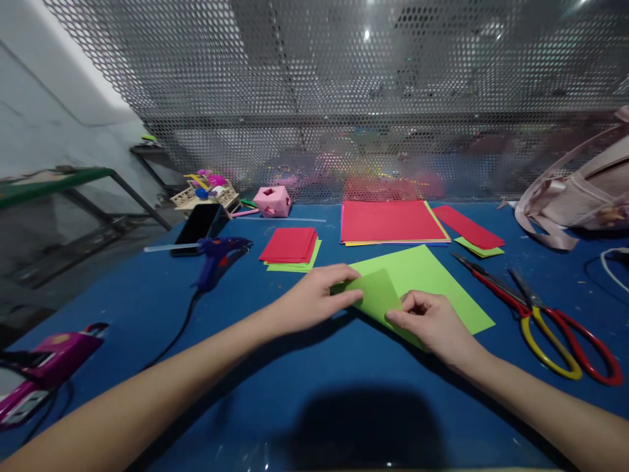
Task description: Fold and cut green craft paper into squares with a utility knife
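A sheet of green paper (437,282) lies at an angle on the blue table, its near part folded up and over into a darker green flap. My left hand (319,295) grips the folded paper at its left end, thumb on top of the flap. With thumb and curled fingers, my right hand (427,321) pinches the flap near its right corner. Scissors (535,308) with red and yellow handles lie to the right of the sheet. A stack of red and green paper squares (289,246) sits beyond my left hand.
Coloured sheets (393,221) and red and green strips (469,226) lie at the back. A blue glue gun (213,259), a phone (197,226) and a pink paper cube (273,201) are on the left. A purple power strip (54,360) lies front left; a pink bag (584,190) stands right.
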Motion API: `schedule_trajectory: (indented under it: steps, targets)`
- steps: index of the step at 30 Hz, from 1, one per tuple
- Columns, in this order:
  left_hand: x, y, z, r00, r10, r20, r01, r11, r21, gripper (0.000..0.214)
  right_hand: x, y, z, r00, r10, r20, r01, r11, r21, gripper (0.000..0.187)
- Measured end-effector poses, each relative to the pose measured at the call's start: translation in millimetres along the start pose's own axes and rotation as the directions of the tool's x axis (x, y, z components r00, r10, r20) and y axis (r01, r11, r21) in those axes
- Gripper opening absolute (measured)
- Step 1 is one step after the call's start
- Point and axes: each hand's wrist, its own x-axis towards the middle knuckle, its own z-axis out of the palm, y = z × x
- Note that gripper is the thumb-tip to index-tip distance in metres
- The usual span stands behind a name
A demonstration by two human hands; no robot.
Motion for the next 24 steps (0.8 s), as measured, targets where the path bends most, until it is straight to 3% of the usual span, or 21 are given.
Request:
schedule_trajectory:
  steps: [6,16,24]
  targets:
    - [-15.1,3.2,14.7,0.995,-0.038,-0.089,0.032,0.997,-0.066,0.021,-8.0,-4.7,0.1,0.998,-0.028,0.061,0.022,0.995,0.098,0.042]
    - [-23.6,-0.6,28.9,0.995,-0.053,-0.080,0.043,0.991,-0.124,0.020,-7.5,5.6,-0.4,0.972,0.110,0.208,-0.177,0.925,0.336,0.051]
    - [-25.6,-2.2,29.7,0.996,-0.058,-0.062,0.050,0.991,-0.121,0.021,-10.5,1.9,-3.0,0.977,0.088,0.194,-0.134,0.962,0.238,0.050]
